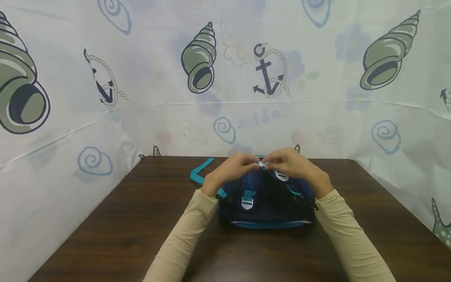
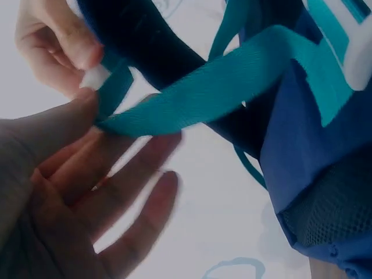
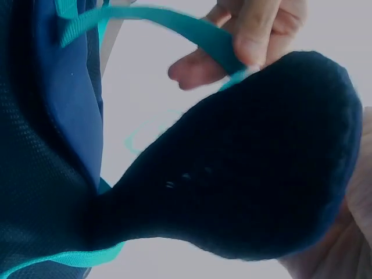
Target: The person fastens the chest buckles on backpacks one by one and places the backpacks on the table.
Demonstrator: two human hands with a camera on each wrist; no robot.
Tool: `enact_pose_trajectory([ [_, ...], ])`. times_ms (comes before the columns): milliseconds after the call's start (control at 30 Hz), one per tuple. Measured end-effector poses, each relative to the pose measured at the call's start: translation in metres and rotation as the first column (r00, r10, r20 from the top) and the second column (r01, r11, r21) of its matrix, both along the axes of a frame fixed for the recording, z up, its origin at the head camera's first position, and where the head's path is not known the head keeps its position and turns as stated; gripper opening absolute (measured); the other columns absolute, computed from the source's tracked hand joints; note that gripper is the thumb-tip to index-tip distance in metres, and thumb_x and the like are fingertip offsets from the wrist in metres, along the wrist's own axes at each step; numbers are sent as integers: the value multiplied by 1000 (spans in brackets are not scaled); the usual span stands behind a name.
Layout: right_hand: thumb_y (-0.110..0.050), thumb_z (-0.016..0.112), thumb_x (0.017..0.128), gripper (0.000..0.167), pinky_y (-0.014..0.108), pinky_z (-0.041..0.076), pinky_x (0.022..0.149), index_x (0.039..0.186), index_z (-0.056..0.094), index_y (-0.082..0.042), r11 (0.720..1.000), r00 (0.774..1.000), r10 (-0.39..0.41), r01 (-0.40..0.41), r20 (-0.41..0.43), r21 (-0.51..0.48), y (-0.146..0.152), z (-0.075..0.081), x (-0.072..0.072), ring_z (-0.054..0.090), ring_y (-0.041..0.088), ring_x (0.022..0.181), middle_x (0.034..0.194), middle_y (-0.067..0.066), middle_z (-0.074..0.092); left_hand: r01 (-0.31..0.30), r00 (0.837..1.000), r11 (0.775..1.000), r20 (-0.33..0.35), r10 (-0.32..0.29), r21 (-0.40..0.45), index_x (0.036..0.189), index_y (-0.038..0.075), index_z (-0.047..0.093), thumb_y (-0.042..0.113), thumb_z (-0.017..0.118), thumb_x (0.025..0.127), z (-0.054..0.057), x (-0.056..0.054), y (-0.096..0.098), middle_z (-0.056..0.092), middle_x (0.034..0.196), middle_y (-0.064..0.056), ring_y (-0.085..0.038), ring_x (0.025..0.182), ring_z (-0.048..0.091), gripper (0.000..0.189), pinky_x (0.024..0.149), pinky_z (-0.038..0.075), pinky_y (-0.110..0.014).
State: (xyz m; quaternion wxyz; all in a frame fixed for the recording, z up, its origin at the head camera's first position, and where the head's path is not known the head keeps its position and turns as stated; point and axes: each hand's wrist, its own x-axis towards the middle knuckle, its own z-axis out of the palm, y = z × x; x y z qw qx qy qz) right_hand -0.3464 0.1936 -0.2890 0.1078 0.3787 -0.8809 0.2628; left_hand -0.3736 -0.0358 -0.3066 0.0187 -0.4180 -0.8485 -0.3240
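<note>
A navy backpack (image 1: 271, 213) with teal webbing straps lies on the table under both hands. My left hand (image 1: 232, 170) pinches a teal strap (image 2: 192, 99) between thumb and forefinger, its other fingers loosely spread. Close against it, my right hand (image 1: 290, 163) pinches a small white buckle (image 1: 261, 164) at the end of the strap. In the right wrist view a dark padded strap (image 3: 244, 168) of the backpack covers most of the right hand (image 3: 357, 215). The left hand's fingertips (image 3: 250, 49) show on the webbing above that padding.
White adjusters (image 1: 247, 203) hang on the backpack's front. A loose teal strap end (image 1: 199, 172) lies bent on the brown table (image 1: 123, 219), left of the bag. Behind the table hangs a white cloth (image 1: 151, 129) printed with shells and anchors.
</note>
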Motion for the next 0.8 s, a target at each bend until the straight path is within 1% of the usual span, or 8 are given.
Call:
enact_pose_trajectory([
  [133, -8, 68, 94, 21, 34, 57, 76, 114, 73, -5, 998, 999, -19, 16, 45, 56, -2, 0, 1, 69, 18, 87, 105, 9, 74, -27, 999, 997, 15, 28, -78, 129, 3, 65, 18, 58, 102, 1, 3, 0, 71, 123, -11, -24, 114, 68, 32, 97, 54, -38],
  [233, -9, 68, 94, 21, 33, 56, 74, 114, 72, -5, 997, 998, -18, 14, 63, 72, -4, 0, 1, 67, 15, 84, 104, 9, 74, -41, 999, 994, 27, 44, -97, 129, 3, 65, 20, 58, 102, 1, 4, -2, 71, 122, -11, -24, 113, 68, 32, 98, 54, -38],
  [367, -9, 68, 94, 20, 37, 58, 79, 113, 71, -5, 996, 995, -18, 8, 103, 90, -8, 1, 2, 68, 18, 87, 102, 8, 74, -36, 998, 994, 50, 41, -108, 126, 3, 66, 19, 61, 100, 1, 5, -5, 73, 119, -10, -22, 108, 70, 31, 95, 55, -36],
  [533, -14, 69, 94, 17, 43, 58, 86, 111, 70, -9, 986, 978, -56, 22, 202, 164, -13, -2, 0, 67, 20, 94, 102, 4, 72, -35, 997, 983, 66, 48, -179, 121, 8, 70, 19, 65, 98, -1, 6, -6, 73, 115, -5, -19, 104, 70, 25, 92, 56, -34],
  [600, -14, 69, 94, 16, 43, 57, 88, 110, 69, -11, 977, 967, -73, 20, 245, 210, -16, -5, -1, 66, 20, 97, 103, 3, 70, -46, 995, 972, 78, 65, -230, 118, 11, 71, 20, 66, 97, -4, 7, -5, 73, 113, -3, -16, 101, 68, 23, 91, 56, -33],
  [667, -14, 69, 93, 15, 42, 56, 88, 108, 68, -12, 965, 949, -89, 7, 301, 262, -18, -10, -3, 64, 20, 98, 105, 3, 69, -46, 992, 956, 96, 77, -291, 114, 12, 72, 21, 68, 96, -8, 8, -1, 73, 109, -1, -15, 96, 68, 21, 89, 56, -31],
  [733, -13, 70, 92, 14, 40, 56, 86, 106, 68, -12, 949, 930, -104, -14, 354, 316, -22, -19, -4, 63, 19, 96, 103, 2, 68, -36, 987, 931, 132, 89, -364, 111, 12, 73, 23, 70, 94, -14, 9, 4, 72, 105, 1, -12, 91, 66, 20, 86, 56, -30],
  [800, -14, 72, 91, 15, 38, 55, 84, 105, 68, -14, 932, 907, -121, -36, 404, 360, -24, -29, -6, 62, 16, 93, 100, -1, 67, -17, 983, 901, 159, 95, -433, 110, 14, 73, 28, 72, 93, -21, 9, 9, 71, 101, 5, -9, 87, 65, 23, 83, 55, -28],
])
